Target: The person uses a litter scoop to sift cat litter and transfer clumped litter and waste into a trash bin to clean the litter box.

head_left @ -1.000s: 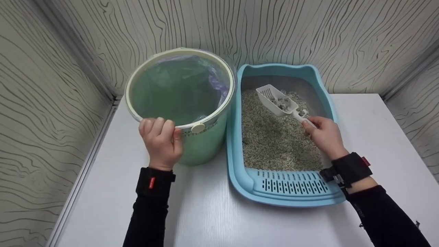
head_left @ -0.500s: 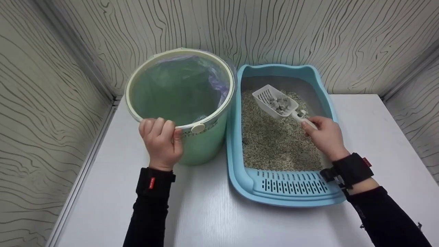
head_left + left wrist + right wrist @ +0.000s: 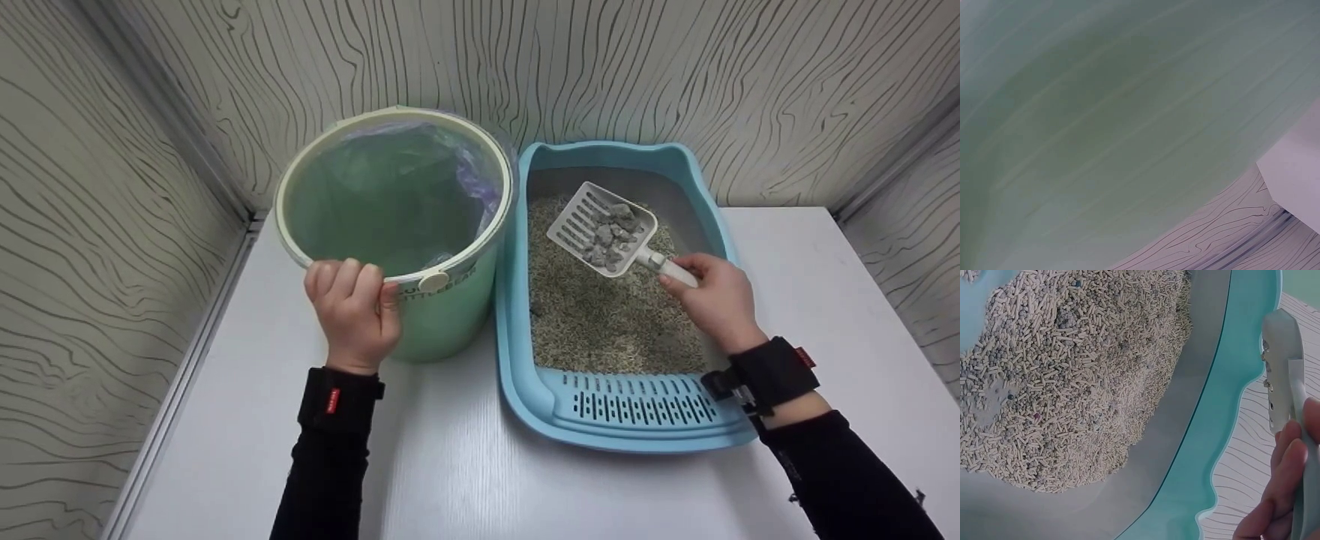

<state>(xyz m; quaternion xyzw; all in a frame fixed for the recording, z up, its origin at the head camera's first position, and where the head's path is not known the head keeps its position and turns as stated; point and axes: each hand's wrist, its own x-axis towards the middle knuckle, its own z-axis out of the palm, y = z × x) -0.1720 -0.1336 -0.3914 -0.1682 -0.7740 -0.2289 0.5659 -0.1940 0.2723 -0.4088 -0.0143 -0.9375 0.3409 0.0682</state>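
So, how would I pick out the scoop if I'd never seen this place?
Find the blue tray, just right of the green bin. Look above the litter inside it, where the right hand grips the scoop. Unlike the blue tray and green bin, it is small and white, with a slotted pan carrying grey clumps.

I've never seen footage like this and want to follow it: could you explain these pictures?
No machine here: a person works bare-handed. The wide view comes from a head-worn camera, the others from one on each wrist. On the white tabletop, a green trash bin lined with a plastic bag stands beside a blue litter box holding litter. The left hand grips the bin's rim; the right hand holds a white litter scoop, carrying gray clumps, over the litter.
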